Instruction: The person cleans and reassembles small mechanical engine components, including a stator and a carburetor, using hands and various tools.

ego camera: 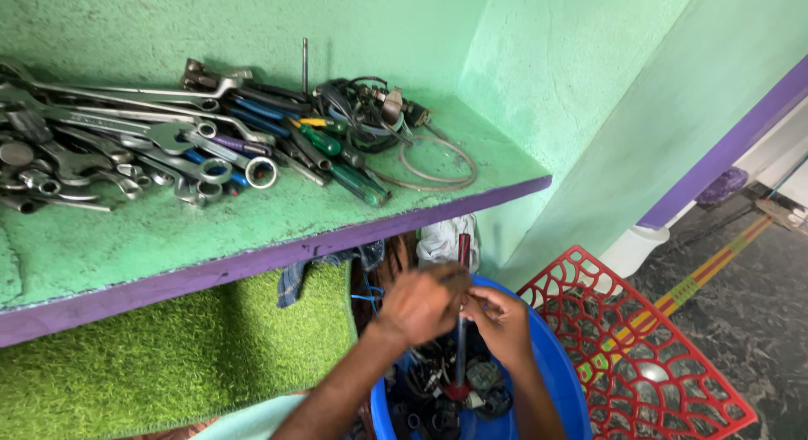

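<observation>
Both hands meet over a blue bucket (562, 374) full of dark parts and tools. My left hand (418, 304) is closed around the top of a long upright tool (460, 349) with a metal shaft and a red part at its lower end. My right hand (500, 320) pinches the same tool just beside the left hand. A red handle tip (464, 247) shows above the hands. What the fingers grip exactly is blurred.
A green shelf with a purple edge (278, 256) carries a pile of spanners (126, 149), screwdrivers (337, 158) and a wire ring (438, 164). A red plastic lattice chair (648, 356) stands right of the bucket. Green artificial turf (168, 356) lies under the shelf. A white cloth (442, 238) hangs behind.
</observation>
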